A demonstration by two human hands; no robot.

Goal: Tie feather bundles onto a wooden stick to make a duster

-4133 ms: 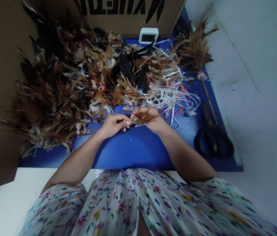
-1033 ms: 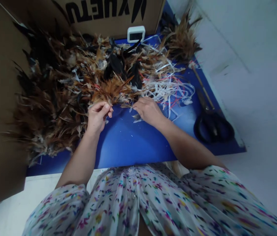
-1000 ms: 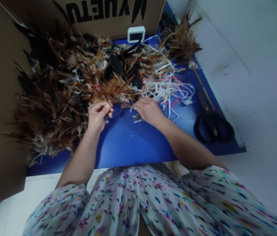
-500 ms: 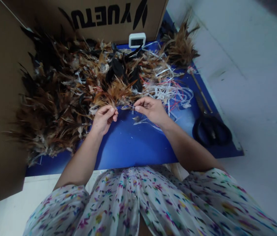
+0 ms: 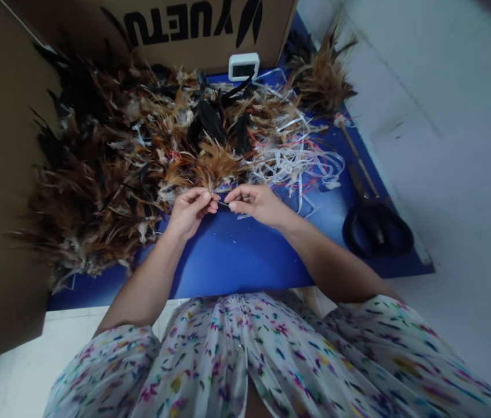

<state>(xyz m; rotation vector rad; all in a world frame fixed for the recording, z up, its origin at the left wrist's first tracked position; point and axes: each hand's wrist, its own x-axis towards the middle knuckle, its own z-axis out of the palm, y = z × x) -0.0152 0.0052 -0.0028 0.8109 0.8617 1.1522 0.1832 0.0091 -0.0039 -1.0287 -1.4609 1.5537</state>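
Observation:
My left hand point(image 5: 191, 213) pinches the base of a small bunch of orange-brown feathers point(image 5: 215, 165), which fans out above the fingertips. Just to its right, my right hand point(image 5: 256, 204) has thumb and forefinger closed on the end of a thin strand point(image 5: 223, 203) that runs across to the left fingertips. Whether the strand is string or a quill is too small to tell. Both hands are over the near part of the blue table point(image 5: 228, 255). Behind them lies a wide heap of brown and black feathers point(image 5: 106, 174).
White and red strips point(image 5: 293, 165) lie tangled right of centre. Black-handled scissors point(image 5: 376, 229) and a feather duster point(image 5: 324, 81) with a thin stick are at the right edge. A small white device point(image 5: 244, 67) stands before a cardboard box point(image 5: 206, 52).
My right hand has moved left and slightly down, close to my left hand. My left hand has shifted a little to the right with the feather bunch.

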